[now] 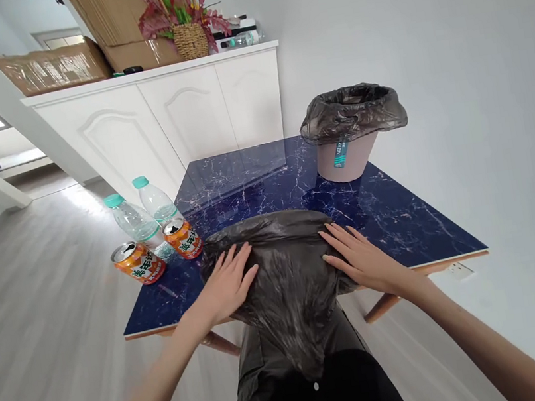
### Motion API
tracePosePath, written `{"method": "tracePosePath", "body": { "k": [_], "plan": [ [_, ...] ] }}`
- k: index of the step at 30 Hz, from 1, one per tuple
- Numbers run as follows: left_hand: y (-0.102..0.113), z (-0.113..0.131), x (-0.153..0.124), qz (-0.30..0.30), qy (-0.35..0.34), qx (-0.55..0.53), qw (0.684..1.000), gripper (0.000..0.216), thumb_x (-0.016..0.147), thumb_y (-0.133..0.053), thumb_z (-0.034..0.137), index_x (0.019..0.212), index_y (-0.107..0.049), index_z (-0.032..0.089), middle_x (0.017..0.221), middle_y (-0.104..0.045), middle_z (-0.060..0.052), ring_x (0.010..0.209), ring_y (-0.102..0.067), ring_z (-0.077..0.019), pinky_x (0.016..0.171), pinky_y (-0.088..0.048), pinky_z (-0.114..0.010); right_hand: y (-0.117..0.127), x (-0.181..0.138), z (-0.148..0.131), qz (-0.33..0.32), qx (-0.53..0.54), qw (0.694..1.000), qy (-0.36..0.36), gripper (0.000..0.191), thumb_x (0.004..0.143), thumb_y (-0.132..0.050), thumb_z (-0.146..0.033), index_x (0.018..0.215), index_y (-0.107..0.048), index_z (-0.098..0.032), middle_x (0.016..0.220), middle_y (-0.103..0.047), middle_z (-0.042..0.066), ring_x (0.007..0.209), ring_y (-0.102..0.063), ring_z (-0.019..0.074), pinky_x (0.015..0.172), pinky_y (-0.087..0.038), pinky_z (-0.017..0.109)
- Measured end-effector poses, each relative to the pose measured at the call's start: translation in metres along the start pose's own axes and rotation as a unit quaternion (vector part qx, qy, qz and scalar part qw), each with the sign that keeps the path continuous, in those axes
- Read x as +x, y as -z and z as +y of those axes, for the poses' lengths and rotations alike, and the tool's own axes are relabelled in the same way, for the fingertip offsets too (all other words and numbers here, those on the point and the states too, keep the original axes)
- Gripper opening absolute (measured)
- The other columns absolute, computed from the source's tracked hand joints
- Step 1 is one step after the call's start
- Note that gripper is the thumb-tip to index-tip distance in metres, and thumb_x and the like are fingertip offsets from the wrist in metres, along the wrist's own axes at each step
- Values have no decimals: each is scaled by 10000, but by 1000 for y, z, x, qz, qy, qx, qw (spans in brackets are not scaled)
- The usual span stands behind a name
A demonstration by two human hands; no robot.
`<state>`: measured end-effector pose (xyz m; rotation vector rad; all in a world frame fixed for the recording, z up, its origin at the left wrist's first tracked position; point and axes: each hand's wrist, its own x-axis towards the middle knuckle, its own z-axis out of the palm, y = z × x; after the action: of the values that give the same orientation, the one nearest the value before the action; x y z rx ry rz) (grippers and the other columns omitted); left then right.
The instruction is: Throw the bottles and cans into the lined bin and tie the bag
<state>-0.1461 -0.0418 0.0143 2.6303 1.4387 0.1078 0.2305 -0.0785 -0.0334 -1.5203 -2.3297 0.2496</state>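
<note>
A dark plastic bag [285, 271] lies on the near edge of the blue marbled table [254, 176], its lower part hanging over. The left hand [229, 283] and right hand [356, 257] press flat on it, fingers straight and slightly spread. At the left stand two orange cans [138, 261] with Chinese lettering and two teal-capped bottles [136, 221]. Farther back, the lined bin [347, 156] bears an unreadable teal label [339, 153]
</note>
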Motion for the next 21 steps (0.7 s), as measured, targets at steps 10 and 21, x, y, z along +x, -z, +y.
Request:
{"method": "tracePosePath", "body": {
  "k": [10, 21],
  "plan": [
    [18, 68, 13, 72, -157, -62, 983, 569, 1159, -386, 464, 1679, -421, 235, 1728, -469, -90, 1651, -358, -263, 1368, -319, -504, -9, 7, -23, 82, -49, 995, -27, 690, 1154, -256, -553, 1732, -363, -192, 1816, -251, 116, 1700, -182, 351, 1359, -224, 649],
    [-3, 14, -7, 34, -134, -25, 990, 629, 1154, -428, 496, 1740, -314, 299, 1802, -296, -74, 1694, -204, -301, 1378, -251, -560, -13, 15, 6, 17, -58, 998, -8, 704, 1151, -215, -603, 1744, -335, -242, 1802, -296, 79, 1681, -268, 282, 1376, -238, 577]
  ]
}}
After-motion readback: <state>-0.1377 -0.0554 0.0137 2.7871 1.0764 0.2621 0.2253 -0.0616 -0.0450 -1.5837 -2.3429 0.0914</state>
